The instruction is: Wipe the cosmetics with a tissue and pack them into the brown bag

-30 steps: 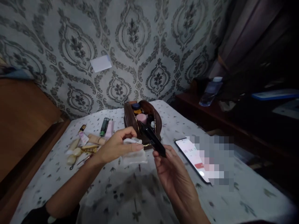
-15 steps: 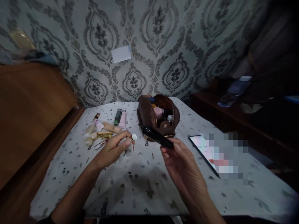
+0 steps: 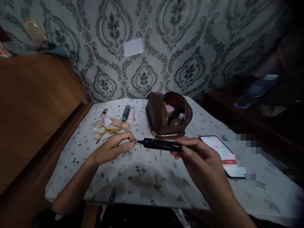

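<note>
My right hand [image 3: 199,155] pinches a slim black cosmetic tube [image 3: 161,145] by its right end and holds it level above the table. The tube's narrow tip points left and meets a small bronze-coloured piece [image 3: 134,141] between the thumb and forefinger of my left hand [image 3: 115,148]. Whether the tip is inside that piece or only touching it, I cannot tell. Something pale and thin, perhaps a tissue [image 3: 127,157], hangs below my left fingers. Just behind the tube stands a brown zip bag [image 3: 158,122], unzipped, with a pink item [image 3: 169,110] and other containers inside.
Left of the bag lie a dark green tube [image 3: 126,113], a pink tube [image 3: 130,116], a beige tube [image 3: 120,123] and a gold item [image 3: 112,130]. A lit phone [image 3: 228,158] rests at the right. A wooden cabinet [image 3: 38,104] borders the left side of the patterned tablecloth [image 3: 147,186].
The black tube has swung level, and its tip has come to the piece in my left hand. The bag and table have shifted right in view as the camera turned.
</note>
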### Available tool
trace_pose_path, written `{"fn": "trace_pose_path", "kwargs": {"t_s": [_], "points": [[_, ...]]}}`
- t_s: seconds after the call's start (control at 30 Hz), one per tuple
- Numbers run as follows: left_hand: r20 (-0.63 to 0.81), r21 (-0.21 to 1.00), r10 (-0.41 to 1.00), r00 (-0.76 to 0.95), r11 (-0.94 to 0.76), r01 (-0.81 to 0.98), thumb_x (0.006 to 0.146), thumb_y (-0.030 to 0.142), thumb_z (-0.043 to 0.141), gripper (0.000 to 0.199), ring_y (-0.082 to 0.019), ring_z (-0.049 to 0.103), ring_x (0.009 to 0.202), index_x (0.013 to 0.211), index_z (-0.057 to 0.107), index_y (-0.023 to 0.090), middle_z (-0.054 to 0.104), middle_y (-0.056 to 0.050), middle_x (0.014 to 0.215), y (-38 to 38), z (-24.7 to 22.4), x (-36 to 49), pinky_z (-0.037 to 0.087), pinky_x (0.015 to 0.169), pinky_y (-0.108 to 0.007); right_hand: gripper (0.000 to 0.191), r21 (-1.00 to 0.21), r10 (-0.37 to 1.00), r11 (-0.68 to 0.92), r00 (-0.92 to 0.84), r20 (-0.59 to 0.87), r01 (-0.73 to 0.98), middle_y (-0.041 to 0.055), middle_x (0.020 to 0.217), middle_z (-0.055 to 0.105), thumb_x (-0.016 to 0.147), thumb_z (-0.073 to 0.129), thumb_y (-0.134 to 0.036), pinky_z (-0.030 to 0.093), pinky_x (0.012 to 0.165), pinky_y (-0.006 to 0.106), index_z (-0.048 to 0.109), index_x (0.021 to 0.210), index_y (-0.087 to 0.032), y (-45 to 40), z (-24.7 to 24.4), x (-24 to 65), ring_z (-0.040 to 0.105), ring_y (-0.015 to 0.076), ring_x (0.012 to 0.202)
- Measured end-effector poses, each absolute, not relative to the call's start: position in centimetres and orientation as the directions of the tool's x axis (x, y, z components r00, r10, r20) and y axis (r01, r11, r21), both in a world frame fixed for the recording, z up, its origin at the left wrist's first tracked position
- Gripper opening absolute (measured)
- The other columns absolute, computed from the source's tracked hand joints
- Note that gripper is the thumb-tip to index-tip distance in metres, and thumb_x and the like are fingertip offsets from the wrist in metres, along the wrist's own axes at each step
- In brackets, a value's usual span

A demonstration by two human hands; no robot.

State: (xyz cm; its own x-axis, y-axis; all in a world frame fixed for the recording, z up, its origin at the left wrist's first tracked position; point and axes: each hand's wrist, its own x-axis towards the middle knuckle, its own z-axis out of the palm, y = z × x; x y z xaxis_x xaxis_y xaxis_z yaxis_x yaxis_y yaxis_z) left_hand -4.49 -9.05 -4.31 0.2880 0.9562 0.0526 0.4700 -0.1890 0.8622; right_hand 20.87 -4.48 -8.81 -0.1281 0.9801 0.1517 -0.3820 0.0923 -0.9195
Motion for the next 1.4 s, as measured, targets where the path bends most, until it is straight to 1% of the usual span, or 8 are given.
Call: {"fn": "trace_pose_path", "kwargs": {"t_s": [0.3, 0.43, 0.6, 0.87, 1.0, 1.13, 1.3, 1.4], "points": [[0.050, 0.733, 0.943, 0.329, -0.259, 0.630, 0.096, 0.041, 0.048, 0.025, -0.012, 0.043, 0.067, 0.084, 0.055, 0.019, 0.047, 0.003, 0.072, -9.7, -3.9, -4.6, 0.033, 0.063, -0.026, 0.024, -0.965, 0.983, 0.105, -0.122, 0.137, -0.238, 0.0028, 0.073, 0.070, 0.062, 0.088, -0.035, 0.054, 0.057, 0.028, 0.075, 0.076, -0.021, -4.8, -8.1, 20.9, 0.062, 0.0146, 0.059], [0.117, 0.744, 0.962, 0.246, -0.249, 0.620, 0.094, 0.037, 0.053, 0.019, -0.013, 0.047, 0.073, 0.089, 0.055, 0.019, 0.052, 0.002, 0.079, -10.2, -4.5, -4.1, 0.034, 0.067, -0.026, 0.032, -0.947, 0.987, -0.020, -0.160, 0.033, -0.322, 0.0005, 0.056, 0.066, 0.067, 0.083, -0.047, 0.050, 0.051, 0.024, 0.073, 0.078, -0.019, -4.6, -9.6, 19.8, 0.060, 0.0124, 0.050], [0.085, 0.827, 0.983, 0.163, -0.161, 0.539, 0.086, 0.046, 0.064, 0.028, -0.015, 0.050, 0.078, 0.092, 0.055, 0.020, 0.054, 0.002, 0.082, -10.5, -6.0, -3.4, 0.038, 0.069, -0.025, 0.035, -0.878, 0.982, -0.149, -0.170, -0.078, -0.455, 0.0008, 0.064, 0.067, 0.060, 0.088, -0.043, 0.050, 0.052, 0.021, 0.073, 0.077, -0.017, -4.7, -11.0, 18.8, 0.063, 0.0112, 0.054], [0.075, 0.869, 0.997, -0.017, -0.056, 0.491, 0.097, 0.057, 0.034, 0.049, -0.014, 0.041, 0.066, 0.071, 0.050, 0.018, 0.039, 0.002, 0.066, -10.7, -7.0, -2.3, 0.036, 0.061, -0.026, 0.032, -0.857, 0.975, -0.188, -0.194, -0.105, -0.481, 0.0000, 0.067, 0.067, 0.062, 0.088, -0.041, 0.051, 0.056, 0.020, 0.073, 0.078, -0.017, -5.5, -11.6, 18.4, 0.064, 0.0106, 0.058], [0.045, 0.925, 0.998, 0.041, -0.057, 0.377, 0.092, 0.049, 0.053, 0.031, -0.013, 0.046, 0.069, 0.095, 0.059, 0.019, 0.049, 0.002, 0.075, -10.9, -6.9, -2.3, 0.038, 0.064, -0.024, 0.031, -0.859, 0.977, -0.184, -0.182, -0.108, -0.478, 0.0001, 0.065, 0.067, 0.064, 0.087, -0.041, 0.050, 0.056, 0.021, 0.073, 0.079, -0.017, -5.4, -11.9, 18.6, 0.064, 0.0114, 0.058], [-0.040, 0.958, 0.998, 0.038, 0.027, 0.284, 0.083, 0.048, 0.067, 0.050, -0.014, 0.052, 0.074, 0.124, 0.051, 0.024, 0.059, 0.000, 0.086, -11.0, -7.1, -2.3, 0.039, 0.064, -0.024, 0.033, -0.838, 0.970, -0.219, -0.207, -0.130, -0.500, 0.0003, 0.066, 0.067, 0.062, 0.088, -0.041, 0.050, 0.055, 0.020, 0.072, 0.078, -0.017, -5.4, -12.3, 18.5, 0.063, 0.0104, 0.057], [0.019, 0.879, 1.000, -0.009, -0.012, 0.476, 0.091, 0.059, 0.048, 0.045, -0.011, 0.039, 0.061, 0.073, 0.053, 0.018, 0.040, 0.004, 0.063, -11.0, -7.3, -2.2, 0.032, 0.057, -0.024, 0.031, -0.832, 0.969, -0.223, -0.209, -0.132, -0.508, 0.0001, 0.067, 0.067, 0.063, 0.087, -0.040, 0.051, 0.056, 0.020, 0.073, 0.078, -0.017, -5.5, -12.5, 18.4, 0.063, 0.0104, 0.058], [0.001, 0.879, 1.000, 0.001, -0.001, 0.478, 0.093, 0.054, 0.048, 0.040, -0.011, 0.040, 0.062, 0.076, 0.054, 0.018, 0.042, 0.004, 0.065, -11.0, -7.2, -2.2, 0.033, 0.058, -0.024, 0.031, -0.827, 0.969, -0.227, -0.203, -0.141, -0.514, -0.0006, 0.066, 0.067, 0.061, 0.088, -0.040, 0.050, 0.054, 0.020, 0.073, 0.077, -0.018, -5.5, -12.6, 18.4, 0.063, 0.0105, 0.057]]}}
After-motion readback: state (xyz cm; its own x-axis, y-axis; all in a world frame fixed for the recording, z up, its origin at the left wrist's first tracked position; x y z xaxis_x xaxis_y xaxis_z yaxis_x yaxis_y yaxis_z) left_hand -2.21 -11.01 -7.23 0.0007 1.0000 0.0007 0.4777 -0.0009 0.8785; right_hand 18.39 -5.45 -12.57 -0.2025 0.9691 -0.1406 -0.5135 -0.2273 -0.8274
